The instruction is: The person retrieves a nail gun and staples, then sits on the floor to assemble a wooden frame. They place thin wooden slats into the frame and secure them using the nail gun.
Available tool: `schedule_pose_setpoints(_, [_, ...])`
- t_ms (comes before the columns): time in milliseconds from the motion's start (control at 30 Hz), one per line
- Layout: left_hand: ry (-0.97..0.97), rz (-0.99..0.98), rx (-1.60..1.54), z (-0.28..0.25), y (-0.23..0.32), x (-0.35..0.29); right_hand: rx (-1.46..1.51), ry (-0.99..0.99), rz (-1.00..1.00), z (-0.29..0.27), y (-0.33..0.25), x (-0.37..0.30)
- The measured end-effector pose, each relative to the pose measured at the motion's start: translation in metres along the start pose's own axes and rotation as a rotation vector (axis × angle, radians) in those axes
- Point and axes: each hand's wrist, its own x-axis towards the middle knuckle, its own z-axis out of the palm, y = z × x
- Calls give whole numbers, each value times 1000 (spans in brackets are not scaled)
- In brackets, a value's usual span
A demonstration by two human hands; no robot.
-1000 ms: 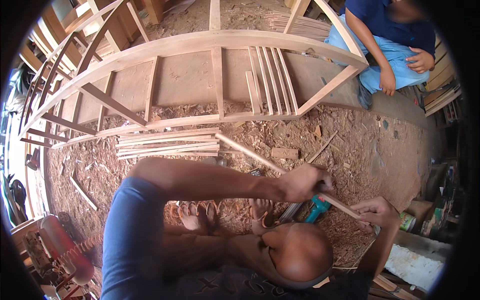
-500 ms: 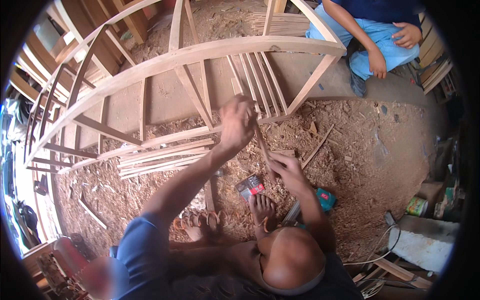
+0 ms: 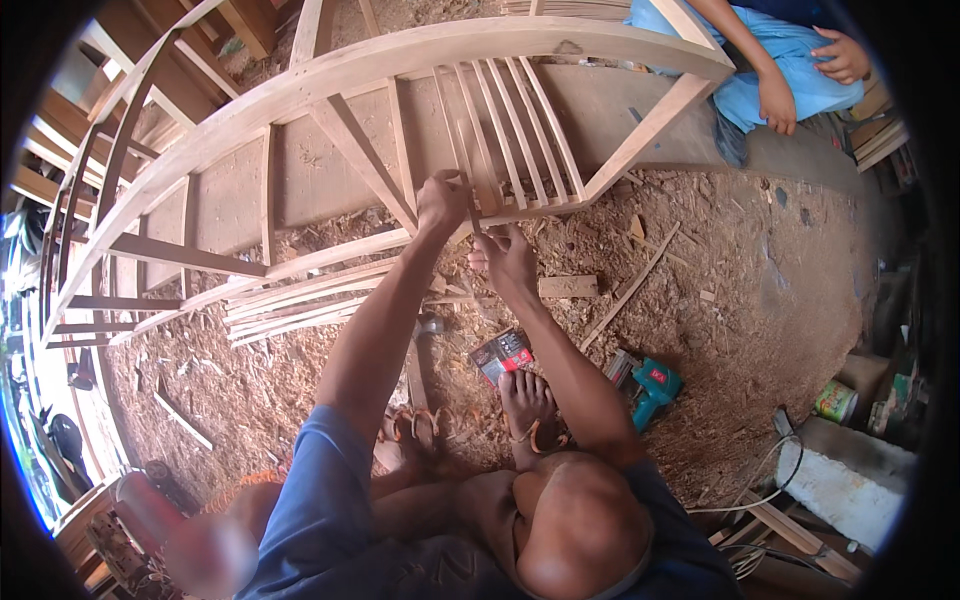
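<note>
A thin wooden slat [image 3: 474,214] is gripped in both my hands at the near rail of a curved wooden frame [image 3: 395,62]. My left hand [image 3: 441,203] is closed round it, just above the rail. Closer to me, my right hand [image 3: 511,264] pinches the slat's near end, fingers partly curled. Several slats [image 3: 520,135] stand side by side across the frame, right of my left hand. Part of the held slat is hidden behind my fingers.
A teal power tool [image 3: 655,390] and a black-and-red box [image 3: 502,355] lie by my foot on wood shavings. Loose slats [image 3: 310,305] are stacked at left beside the frame. Another person's hand [image 3: 776,103] rests at far right. A white block [image 3: 850,480] stands lower right.
My hands and the slat have moved away from me to the frame's near rail, my right hand also leftward. The slat previously slanted toward the box. The view has shifted slightly.
</note>
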Motion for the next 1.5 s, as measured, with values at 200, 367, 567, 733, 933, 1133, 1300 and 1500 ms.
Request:
schedule_pose_setpoints(200, [-78,-111,-345,-1,-5,21,75,-67,119,-41,17,-45])
schedule_pose_setpoints(367, [-107,-98,-448,-3,-4,21,3,31,143,-109,40,-115])
schedule_pose_setpoints(567, [-76,-96,-441,-3,-4,21,0,207,294,-174,66,-193])
schedule_pose_setpoints(733, [-37,-116,-433,-3,-5,20,-5,200,257,-188,76,-214])
schedule_pose_setpoints(933, [-94,-127,-393,-6,-2,22,9,228,228,-184,71,-217])
schedule_pose_setpoints(1133, [-169,-148,-458,-2,-2,25,-115,405,224,-205,67,-235])
schedule_pose_setpoints(1300, [-156,-143,-502,3,-6,30,-722,823,68,-261,97,-252])
schedule_pose_setpoints(1500, [-180,-149,-493,5,-9,34,-891,880,190,-305,132,-266])
